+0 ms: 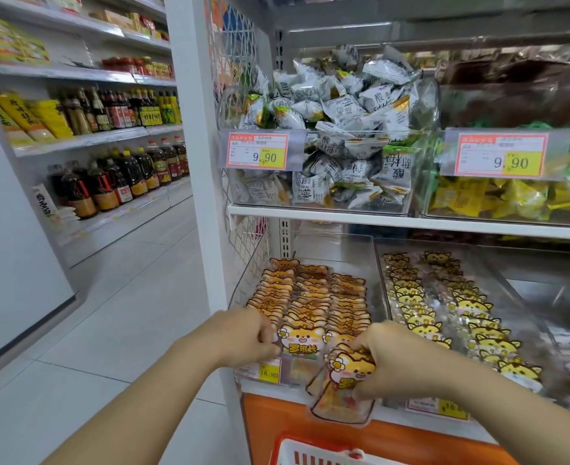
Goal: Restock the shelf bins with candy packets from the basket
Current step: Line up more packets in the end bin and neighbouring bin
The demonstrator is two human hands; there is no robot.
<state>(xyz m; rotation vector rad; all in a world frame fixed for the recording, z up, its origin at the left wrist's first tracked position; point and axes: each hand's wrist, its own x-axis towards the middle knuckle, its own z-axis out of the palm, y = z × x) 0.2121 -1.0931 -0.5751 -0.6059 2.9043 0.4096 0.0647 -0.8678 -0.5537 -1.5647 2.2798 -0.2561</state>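
Observation:
A clear bin (369, 263) on the lower shelf holds rows of orange cartoon-dog candy packets (314, 297). My left hand (246, 333) pinches the left edge of the front packet (298, 340) standing in that bin. My right hand (387, 359) grips a small bunch of the same packets (342, 394), hanging over the bin's front edge. The top rim of a red and white basket (314, 451) shows at the bottom, below my hands.
A second clear bin (525, 297) to the right holds yellow cartoon packets. The upper shelf carries bins of white wrapped sweets (337, 129) and yellow ones (498, 196), with price tags in front. An aisle of bottles on shelves (109, 162) runs to the left.

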